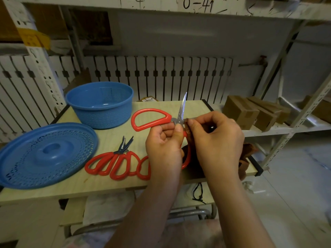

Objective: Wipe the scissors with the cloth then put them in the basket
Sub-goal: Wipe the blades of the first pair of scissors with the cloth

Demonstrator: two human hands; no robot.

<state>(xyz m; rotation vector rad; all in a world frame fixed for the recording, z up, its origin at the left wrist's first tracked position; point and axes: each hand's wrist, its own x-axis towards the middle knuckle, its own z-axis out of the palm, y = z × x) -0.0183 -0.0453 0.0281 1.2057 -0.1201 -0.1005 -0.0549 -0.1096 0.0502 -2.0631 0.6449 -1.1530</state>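
Note:
My left hand grips a pair of red-handled scissors above the table, blade pointing up. One D-shaped handle sticks out to the left; the other is mostly hidden behind my hands. My right hand pinches a brown cloth against the base of the blade. The cloth hangs down behind that hand. The blue basket stands at the back left of the table, nothing visible inside it. Several more red-handled scissors lie in a pile on the table, left of my left hand.
The blue perforated lid lies upside up at the table's front left. The light wooden table ends just right of my hands. Cardboard boxes sit on a metal shelf to the right. A radiator runs along the back wall.

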